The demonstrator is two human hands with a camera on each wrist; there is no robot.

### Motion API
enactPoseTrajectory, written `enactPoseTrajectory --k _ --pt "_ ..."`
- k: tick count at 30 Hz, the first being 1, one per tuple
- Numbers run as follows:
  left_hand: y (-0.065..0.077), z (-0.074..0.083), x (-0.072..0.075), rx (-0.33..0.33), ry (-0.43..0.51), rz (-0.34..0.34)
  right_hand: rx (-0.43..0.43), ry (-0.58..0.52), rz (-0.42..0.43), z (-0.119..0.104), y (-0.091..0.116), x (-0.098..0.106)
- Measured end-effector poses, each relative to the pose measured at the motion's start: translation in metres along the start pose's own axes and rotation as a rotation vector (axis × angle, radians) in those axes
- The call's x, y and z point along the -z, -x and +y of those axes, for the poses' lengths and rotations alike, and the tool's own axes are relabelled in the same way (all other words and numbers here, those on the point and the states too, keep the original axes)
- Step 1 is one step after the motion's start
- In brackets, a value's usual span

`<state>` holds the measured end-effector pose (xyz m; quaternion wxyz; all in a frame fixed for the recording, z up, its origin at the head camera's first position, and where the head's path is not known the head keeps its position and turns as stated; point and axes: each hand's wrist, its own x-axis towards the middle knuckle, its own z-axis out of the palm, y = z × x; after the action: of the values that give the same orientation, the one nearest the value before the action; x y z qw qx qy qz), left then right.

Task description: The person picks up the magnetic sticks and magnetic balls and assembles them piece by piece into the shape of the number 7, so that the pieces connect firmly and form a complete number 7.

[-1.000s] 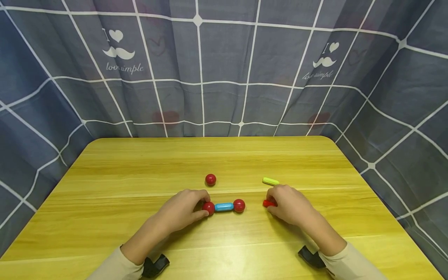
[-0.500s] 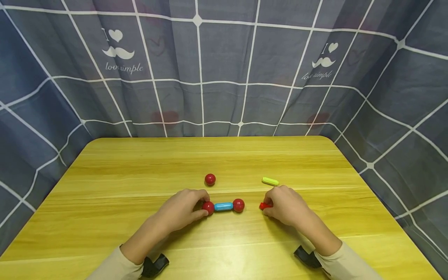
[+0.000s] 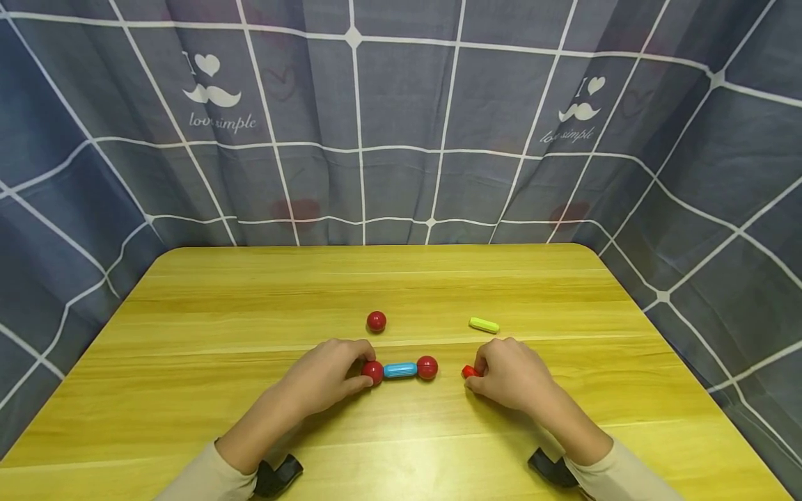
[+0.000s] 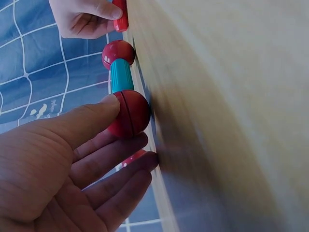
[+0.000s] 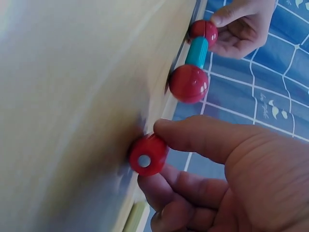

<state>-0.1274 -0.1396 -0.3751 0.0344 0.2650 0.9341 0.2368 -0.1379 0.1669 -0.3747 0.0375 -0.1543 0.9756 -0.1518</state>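
While the left hand holds the left ball in a narrow pinch, a blue rod joins that ball to the right ball, the three in line on the table. Right hand pinches a red rod, pale disc at its end, apart from the right ball. Loose ball lies beyond the blue rod; yellow rod lies beyond the right hand.
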Motion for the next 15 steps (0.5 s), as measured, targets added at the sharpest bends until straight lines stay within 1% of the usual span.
enactPoseTrajectory --k 5,9,15 --pt "-0.0003 -0.0004 -0.0007 -0.002 -0.008 0.004 -0.003 -0.044 -0.009 -0.0051 0.0019 -0.001" --pt "-0.0006 -0.0006 -0.0013 -0.003 -0.019 0.005 0.008 -0.067 -0.032 -0.0065 0.0012 -0.0014" --pt "-0.0005 -0.0003 -0.0014 0.001 -0.025 0.003 0.026 -0.17 -0.093 -0.0071 0.0006 -0.0013"
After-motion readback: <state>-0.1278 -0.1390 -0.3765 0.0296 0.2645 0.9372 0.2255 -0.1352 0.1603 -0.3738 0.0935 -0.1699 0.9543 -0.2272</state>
